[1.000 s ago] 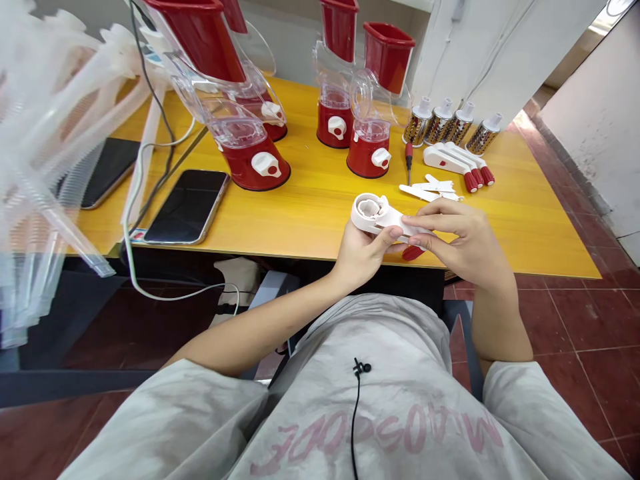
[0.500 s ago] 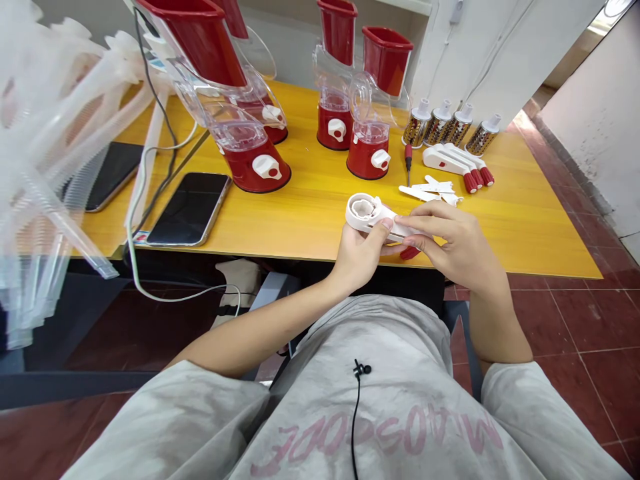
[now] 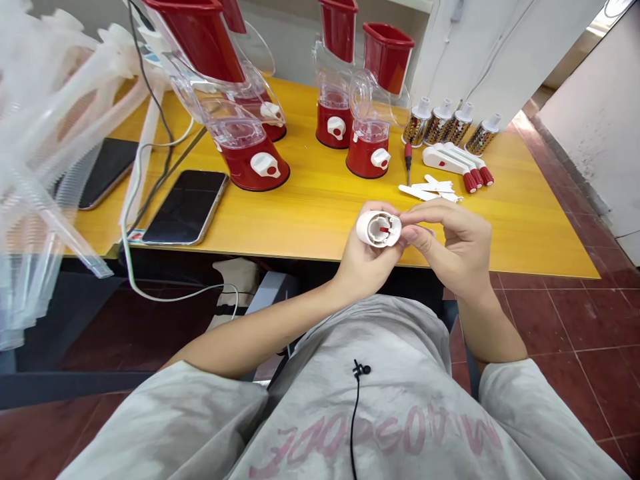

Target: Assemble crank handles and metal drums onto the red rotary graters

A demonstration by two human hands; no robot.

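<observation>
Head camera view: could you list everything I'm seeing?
White part: 1, white, centre
Machines: 4, red and clear, back left and centre
Drums: 4, metallic, back right
Cranks: 3, white and red, before drums
Strips: several, white, near cranks
Screwdriver: 1, red and black, left of cranks
Phones: 2, dark, left
Tubes: many, clear, far left
Cables: several, black and white, left
Table: count unclear, yellow, beneath
Floor tiles: many, dark red, right
Shirt: 1, grey, bottom
Clip: 1, black, shirt front
Left hand: 1, bare, around white part
Right hand: 1, bare, fingertips at its edge
</observation>
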